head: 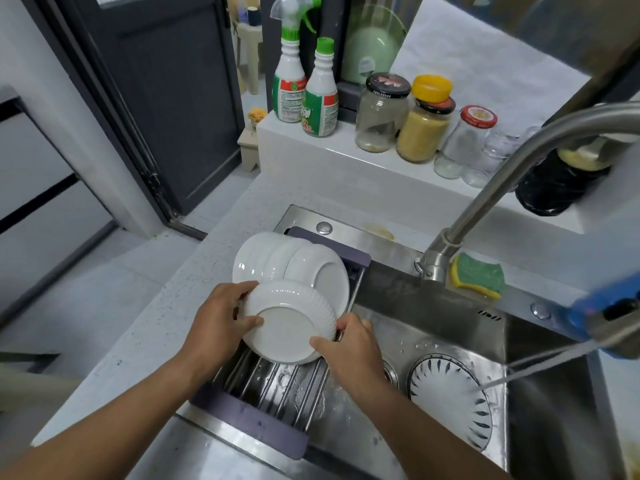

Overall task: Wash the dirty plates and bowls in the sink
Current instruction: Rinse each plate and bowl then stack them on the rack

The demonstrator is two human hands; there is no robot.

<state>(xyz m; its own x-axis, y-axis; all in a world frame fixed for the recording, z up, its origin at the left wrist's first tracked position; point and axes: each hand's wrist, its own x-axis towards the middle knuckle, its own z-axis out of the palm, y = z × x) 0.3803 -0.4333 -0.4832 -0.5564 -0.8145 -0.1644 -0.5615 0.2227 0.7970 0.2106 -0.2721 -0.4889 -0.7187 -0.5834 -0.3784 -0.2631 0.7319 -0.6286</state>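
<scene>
Here, speckled pale counter point(162, 327), steel sink point(433, 306), dark door point(166, 98) beyond, left hand point(218, 323) and right hand point(349, 344), fingers point(254, 321) gripping white bowl point(291, 327).

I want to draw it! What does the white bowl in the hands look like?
The white bowl looks like shiny ceramic, with a ribbed outer wall and a flat round base. It is tilted bottom-up, base facing the camera. The left hand grips its left edge, the right hand its lower right edge. It is over the drying rack, in front of the stacked bowls; whether it touches them is unclear.
</scene>
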